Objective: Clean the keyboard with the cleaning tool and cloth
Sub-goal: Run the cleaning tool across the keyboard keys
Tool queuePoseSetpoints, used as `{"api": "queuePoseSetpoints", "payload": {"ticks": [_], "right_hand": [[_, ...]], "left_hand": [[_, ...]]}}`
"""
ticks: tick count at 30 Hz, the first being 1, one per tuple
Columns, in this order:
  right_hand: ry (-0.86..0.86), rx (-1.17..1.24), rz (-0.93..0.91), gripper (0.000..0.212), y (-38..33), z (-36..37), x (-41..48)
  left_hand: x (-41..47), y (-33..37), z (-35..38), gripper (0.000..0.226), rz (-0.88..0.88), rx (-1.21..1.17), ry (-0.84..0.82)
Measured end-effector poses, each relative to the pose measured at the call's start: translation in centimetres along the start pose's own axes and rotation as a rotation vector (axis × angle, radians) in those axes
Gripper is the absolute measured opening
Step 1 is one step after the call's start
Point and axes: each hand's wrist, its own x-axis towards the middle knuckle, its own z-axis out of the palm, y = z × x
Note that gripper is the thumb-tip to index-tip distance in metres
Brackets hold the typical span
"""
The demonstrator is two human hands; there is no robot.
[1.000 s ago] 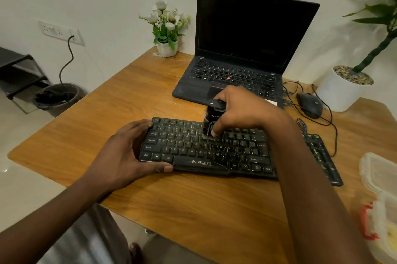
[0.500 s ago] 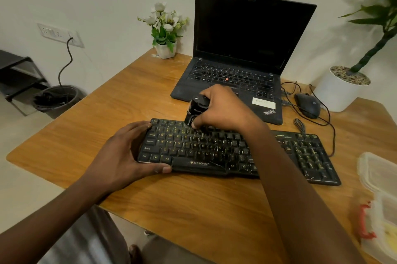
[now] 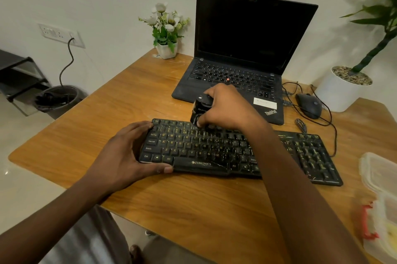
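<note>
On the keyboard [image 3: 214, 150], right hand [image 3: 225, 107] grips cleaning tool [image 3: 200, 108].

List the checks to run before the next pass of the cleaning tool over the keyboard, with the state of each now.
1. Keyboard braced: the left hand grips the left end of the keyboard. ok
2. Tool grip: the right hand is curled round the cleaning tool. ok
3. Tool contact: its lower end sits at the top key rows. ok
4. Keys to the right: the forearm hides the middle keys. cannot tell
5. Cloth within reach: no cloth can be made out in view. cannot tell
</note>
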Motion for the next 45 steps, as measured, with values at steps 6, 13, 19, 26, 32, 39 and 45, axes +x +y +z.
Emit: {"api": "queuePoseSetpoints", "payload": {"ticks": [6, 13, 19, 26, 32, 39, 45], "right_hand": [[0.079, 0.030, 0.002, 0.027, 0.4, 0.7, 0.4], [-0.068, -0.019, -0.025, 0.029, 0.0, -0.3, -0.2], [0.043, -0.103, -0.058, 0.022, -0.5, 0.9, 0.4], [-0.046, -0.090, -0.045, 0.025, -0.7, 0.4, -0.1], [0.019, -0.086, -0.033, 0.023, -0.5, 0.6, 0.2], [0.055, -0.118, -0.042, 0.018, -0.2, 0.7, 0.3], [-0.048, -0.074, -0.038, 0.028, -0.5, 0.3, 0.0]], "left_hand": [[-0.1, 0.0, 0.0, 0.121, 0.000, -0.011, -0.001], [0.0, -0.1, 0.0, 0.121, 0.001, 0.012, -0.003], [0.0, -0.3, 0.0, 0.119, -0.004, 0.009, -0.005], [-0.1, -0.3, 0.1, 0.120, -0.013, 0.011, 0.001], [-0.1, -0.3, 0.1, 0.120, -0.009, 0.017, 0.001], [-0.1, -0.3, 0.0, 0.120, -0.006, 0.033, 0.003], [0.0, -0.1, 0.0, 0.120, -0.001, 0.037, 0.005]]}}
